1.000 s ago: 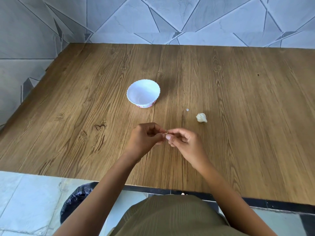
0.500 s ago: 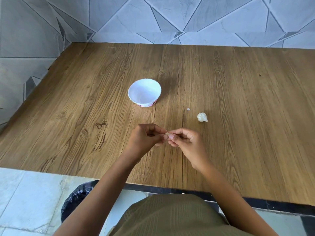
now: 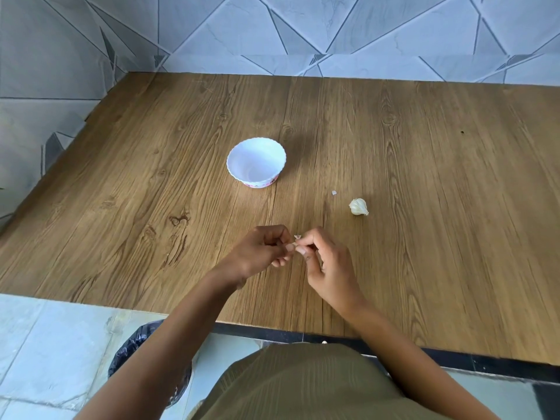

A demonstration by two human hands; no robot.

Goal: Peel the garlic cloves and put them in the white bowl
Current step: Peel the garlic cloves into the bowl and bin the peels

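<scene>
Garlic clove (image 3: 297, 237); white bowl (image 3: 242, 156), bulb (image 3: 358, 206) beyond

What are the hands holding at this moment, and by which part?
A small garlic clove, pinched between the fingertips of the left hand and right hand, one from each side. Only its tip shows; the exact spots are hidden.
</scene>
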